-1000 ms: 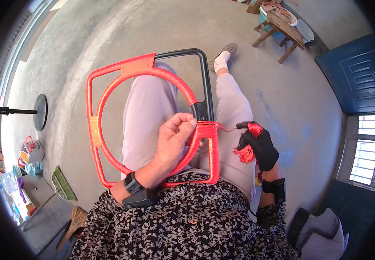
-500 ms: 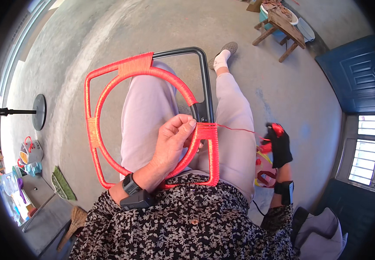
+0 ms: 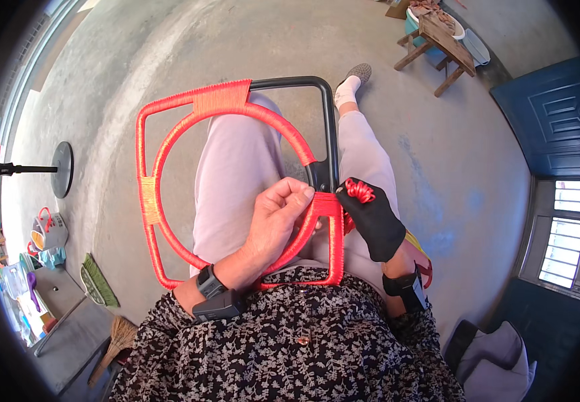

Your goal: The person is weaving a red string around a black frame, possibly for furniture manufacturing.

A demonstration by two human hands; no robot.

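One red-wrapped frame (image 3: pixel 221 99) over the thighs (image 3: pixel 236 167) — left hand (image 3: pixel 273 213), grip narrow, pinching at its inner ring (image 3: pixel 158 161); gloved right hand (image 3: pixel 375 222), clutching red cord (image 3: pixel 361 191), just beside its right bar (image 3: pixel 331 134).

Black shirt (image 3: pixel 283 342), whitish leaf print. Beyond shirt: pale mauve pants (image 3: pixel 236 167), white sock (image 3: pixel 347 92), grey shoe (image 3: pixel 359 72). Past shirt cuffs: black wrist straps (image 3: pixel 402 287); right hand (image 3: pixel 373 221), black glove (image 3: pixel 385 233).

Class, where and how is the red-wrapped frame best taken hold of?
Probably by the left outer bar of the frame, coming from the left: it is slim and nearly straight, has an open gap inside it to curl around, and lies apart from the left hand and the gloved right hand.
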